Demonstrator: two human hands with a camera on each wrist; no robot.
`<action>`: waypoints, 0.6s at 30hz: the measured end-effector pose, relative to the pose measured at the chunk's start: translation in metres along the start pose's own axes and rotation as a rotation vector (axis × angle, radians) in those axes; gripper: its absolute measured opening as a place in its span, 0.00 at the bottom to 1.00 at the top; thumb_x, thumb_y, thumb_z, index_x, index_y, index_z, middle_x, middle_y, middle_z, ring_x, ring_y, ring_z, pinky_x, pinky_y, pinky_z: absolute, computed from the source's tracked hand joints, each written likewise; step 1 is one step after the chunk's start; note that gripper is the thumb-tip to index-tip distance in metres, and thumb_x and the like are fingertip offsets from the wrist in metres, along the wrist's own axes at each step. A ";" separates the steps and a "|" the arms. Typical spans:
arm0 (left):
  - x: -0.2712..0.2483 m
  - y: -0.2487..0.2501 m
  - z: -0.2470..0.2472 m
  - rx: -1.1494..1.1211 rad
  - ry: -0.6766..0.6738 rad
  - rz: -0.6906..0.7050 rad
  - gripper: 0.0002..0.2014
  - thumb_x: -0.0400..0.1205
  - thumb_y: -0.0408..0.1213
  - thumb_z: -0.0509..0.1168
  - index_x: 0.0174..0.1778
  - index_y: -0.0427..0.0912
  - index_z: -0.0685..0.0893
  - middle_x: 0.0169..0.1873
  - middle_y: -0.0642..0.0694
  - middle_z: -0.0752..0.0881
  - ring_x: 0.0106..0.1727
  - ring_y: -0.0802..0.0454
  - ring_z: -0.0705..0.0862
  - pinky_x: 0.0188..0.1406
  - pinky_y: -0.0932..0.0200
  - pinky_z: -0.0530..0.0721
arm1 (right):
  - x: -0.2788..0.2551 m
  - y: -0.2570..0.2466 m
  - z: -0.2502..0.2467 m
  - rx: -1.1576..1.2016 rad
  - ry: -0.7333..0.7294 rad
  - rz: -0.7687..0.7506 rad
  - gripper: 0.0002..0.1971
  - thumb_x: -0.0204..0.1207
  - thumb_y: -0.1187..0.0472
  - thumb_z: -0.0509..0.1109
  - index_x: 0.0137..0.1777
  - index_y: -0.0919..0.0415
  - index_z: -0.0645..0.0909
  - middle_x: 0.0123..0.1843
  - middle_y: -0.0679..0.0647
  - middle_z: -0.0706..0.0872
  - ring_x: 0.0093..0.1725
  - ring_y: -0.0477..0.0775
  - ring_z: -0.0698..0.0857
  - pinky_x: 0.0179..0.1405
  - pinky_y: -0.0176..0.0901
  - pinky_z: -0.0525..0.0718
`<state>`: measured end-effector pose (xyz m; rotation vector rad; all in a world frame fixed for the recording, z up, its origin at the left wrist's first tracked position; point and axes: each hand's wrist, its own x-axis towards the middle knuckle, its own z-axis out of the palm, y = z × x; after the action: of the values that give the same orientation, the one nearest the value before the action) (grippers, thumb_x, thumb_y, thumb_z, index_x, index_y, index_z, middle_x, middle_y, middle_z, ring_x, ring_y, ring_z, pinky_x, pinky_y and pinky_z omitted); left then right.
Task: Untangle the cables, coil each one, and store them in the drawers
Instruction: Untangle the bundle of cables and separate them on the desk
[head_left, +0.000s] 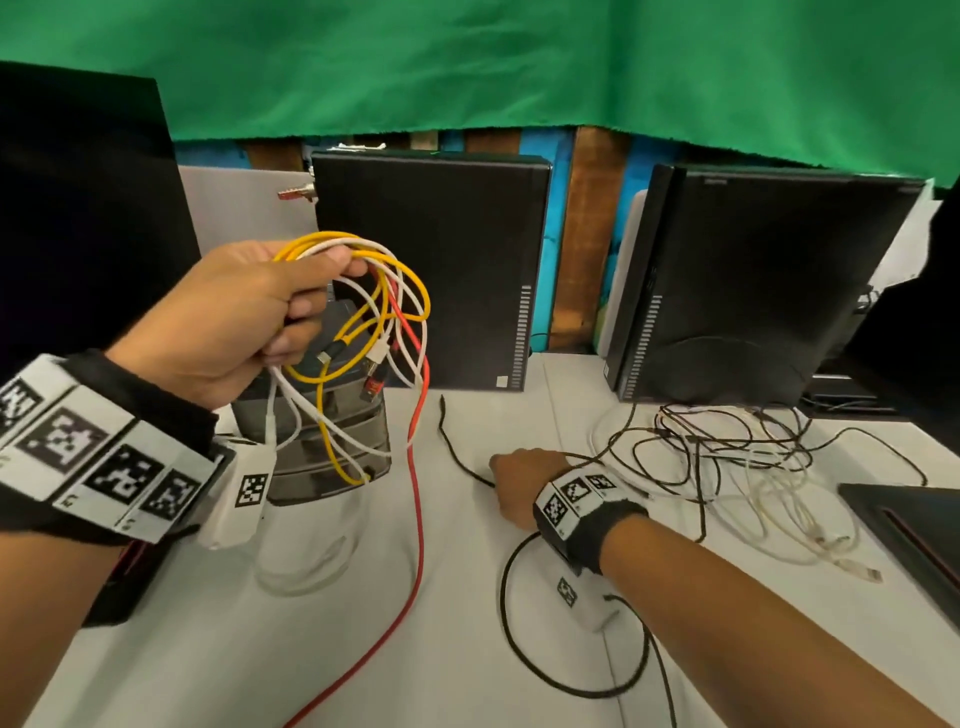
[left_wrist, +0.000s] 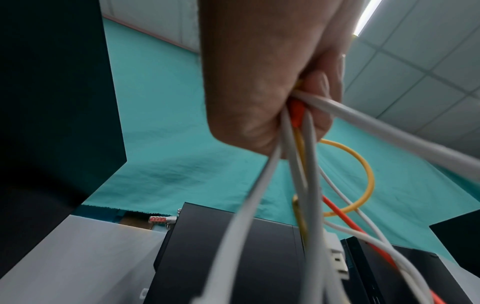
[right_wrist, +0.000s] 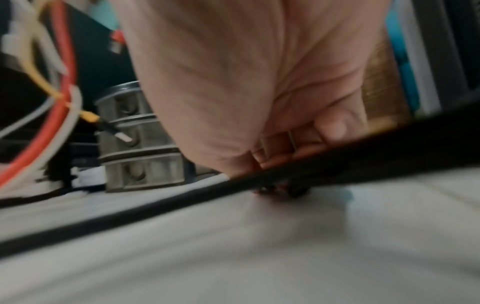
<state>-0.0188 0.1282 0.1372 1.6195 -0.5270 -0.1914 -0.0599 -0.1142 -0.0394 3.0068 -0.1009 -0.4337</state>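
My left hand (head_left: 291, 306) is raised and grips a tangled bundle of yellow, white and red cables (head_left: 384, 312) in front of the grey drawer unit (head_left: 332, 452). The red cable (head_left: 418, 519) trails from the bundle down across the table. In the left wrist view the fingers (left_wrist: 319, 102) curl round the same cables (left_wrist: 298, 156). My right hand (head_left: 519, 483) is down on the white table, fingers curled onto a thin black cable (head_left: 457, 447). In the right wrist view that black cable (right_wrist: 182, 201) runs under the fingers (right_wrist: 330, 127).
A heap of tangled black and white cables (head_left: 737, 457) lies at the right. Two black computer towers (head_left: 436, 270) (head_left: 753, 291) stand at the back. A dark monitor (head_left: 78, 208) is at the left, and a black laptop corner (head_left: 909, 525) at the right edge.
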 end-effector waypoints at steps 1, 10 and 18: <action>0.001 -0.002 0.001 -0.006 -0.005 -0.002 0.12 0.87 0.43 0.61 0.54 0.42 0.87 0.21 0.53 0.66 0.15 0.59 0.62 0.15 0.63 0.56 | -0.010 0.001 0.002 -0.039 -0.009 -0.014 0.13 0.83 0.62 0.60 0.64 0.62 0.78 0.62 0.60 0.85 0.58 0.62 0.85 0.45 0.44 0.75; -0.002 -0.003 0.021 -0.070 -0.070 -0.014 0.10 0.87 0.43 0.62 0.52 0.42 0.87 0.22 0.53 0.69 0.16 0.59 0.64 0.13 0.68 0.61 | -0.083 0.150 -0.077 0.505 0.477 0.655 0.12 0.78 0.52 0.71 0.52 0.61 0.85 0.44 0.58 0.85 0.45 0.63 0.83 0.47 0.50 0.83; 0.016 0.038 0.060 -0.463 -0.198 0.075 0.12 0.89 0.46 0.56 0.47 0.47 0.81 0.18 0.53 0.63 0.13 0.61 0.59 0.16 0.67 0.51 | -0.110 0.044 -0.117 1.315 0.518 -0.062 0.27 0.69 0.30 0.73 0.58 0.49 0.84 0.51 0.47 0.91 0.54 0.45 0.89 0.55 0.48 0.86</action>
<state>-0.0386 0.0663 0.1691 1.1339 -0.6409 -0.3906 -0.1337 -0.1384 0.1075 4.2341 -0.3687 0.7540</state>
